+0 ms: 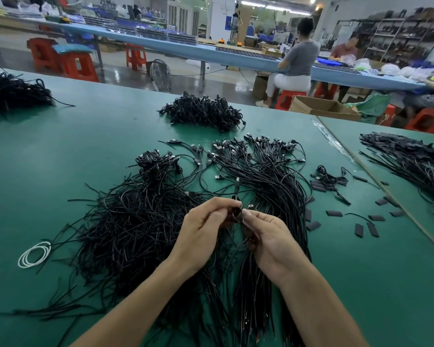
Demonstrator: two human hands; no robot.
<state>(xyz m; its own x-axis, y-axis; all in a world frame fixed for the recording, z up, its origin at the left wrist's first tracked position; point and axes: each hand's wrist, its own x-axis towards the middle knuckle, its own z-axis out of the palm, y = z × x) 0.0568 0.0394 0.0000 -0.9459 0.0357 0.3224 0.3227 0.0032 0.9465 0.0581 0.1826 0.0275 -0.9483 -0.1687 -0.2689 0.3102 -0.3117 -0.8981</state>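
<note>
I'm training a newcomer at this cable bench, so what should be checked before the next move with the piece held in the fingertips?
1. Left hand pinches the small black piece at its fingertips: ok.
2. Right hand pinches it from the other side: ok.
3. Piece already seated on a cable end: cannot tell, the fingers hide it.
4. Spare black sleeves lie loose on the green table, right of the hands: ok.
5. Bunch of USB cables lies fanned beyond the hands, plugs away: ok.
6. Tangled cable pile by the left arm lies unsorted: not ok.
</note>
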